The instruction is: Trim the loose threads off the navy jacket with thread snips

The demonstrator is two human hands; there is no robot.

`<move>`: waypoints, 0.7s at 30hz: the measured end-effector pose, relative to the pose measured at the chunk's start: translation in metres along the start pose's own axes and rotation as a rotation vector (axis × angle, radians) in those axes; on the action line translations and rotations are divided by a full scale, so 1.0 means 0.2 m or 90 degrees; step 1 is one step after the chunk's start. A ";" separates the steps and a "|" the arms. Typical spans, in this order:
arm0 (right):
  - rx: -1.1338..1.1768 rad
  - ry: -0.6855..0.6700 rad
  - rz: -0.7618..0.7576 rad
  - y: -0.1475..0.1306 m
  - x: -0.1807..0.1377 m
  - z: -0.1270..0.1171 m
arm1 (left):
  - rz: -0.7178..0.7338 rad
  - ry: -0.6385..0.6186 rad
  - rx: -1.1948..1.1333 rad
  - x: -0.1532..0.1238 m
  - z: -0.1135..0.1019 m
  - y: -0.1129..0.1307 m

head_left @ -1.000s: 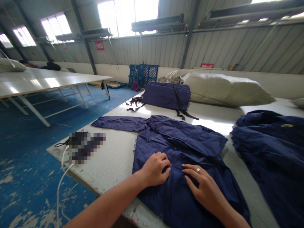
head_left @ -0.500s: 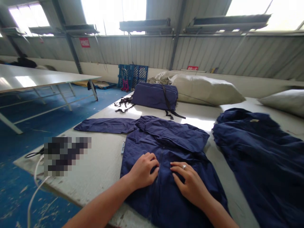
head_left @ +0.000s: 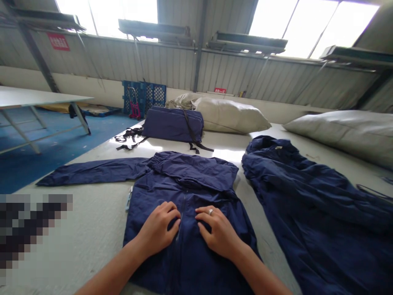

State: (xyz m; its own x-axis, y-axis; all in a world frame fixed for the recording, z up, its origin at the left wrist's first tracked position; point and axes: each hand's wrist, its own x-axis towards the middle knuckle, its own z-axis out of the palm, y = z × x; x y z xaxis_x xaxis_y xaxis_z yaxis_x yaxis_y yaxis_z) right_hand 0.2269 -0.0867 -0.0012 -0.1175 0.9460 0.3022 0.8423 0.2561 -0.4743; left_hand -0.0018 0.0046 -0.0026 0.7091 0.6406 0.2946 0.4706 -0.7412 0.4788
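A navy blue jacket (head_left: 190, 180) lies flat on the white table (head_left: 92, 221), front up, one sleeve stretched out to the left. My left hand (head_left: 159, 227) rests on the fabric just left of the centre zip, fingers curled and pressing down. Just right of the zip lies my right hand (head_left: 219, 231), a ring on one finger, its fingers bent and pressing the cloth. Neither hand holds anything lifted. A small pale tool (head_left: 129, 198) sits on the table beside the jacket's left edge.
A pile of more navy garments (head_left: 307, 205) lies to the right. A folded navy bundle with black straps (head_left: 173, 125) and stuffed pale sacks (head_left: 230, 114) sit at the far end. A blurred patch (head_left: 27, 225) covers something at the near left. Another white table (head_left: 37, 98) stands left across blue floor.
The view has swung to the right and my hands have stayed on the jacket's front, drawing slightly closer together by the zip. The jacket has not shifted on the table.
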 end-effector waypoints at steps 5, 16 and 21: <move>0.004 -0.001 -0.005 0.01 0.00 0.00 | -0.004 0.005 0.003 0.00 0.00 0.00; -0.002 -0.009 -0.015 0.01 0.00 0.00 | -0.008 0.012 0.009 -0.01 0.00 0.01; -0.007 -0.009 -0.015 0.01 0.01 0.00 | -0.006 0.014 0.011 0.00 0.00 0.01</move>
State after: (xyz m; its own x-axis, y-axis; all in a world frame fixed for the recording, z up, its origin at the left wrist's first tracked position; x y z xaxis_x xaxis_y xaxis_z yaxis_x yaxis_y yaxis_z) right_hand 0.2280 -0.0848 -0.0023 -0.1444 0.9423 0.3020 0.8445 0.2764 -0.4587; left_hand -0.0017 0.0032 -0.0024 0.6932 0.6512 0.3088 0.4857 -0.7387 0.4674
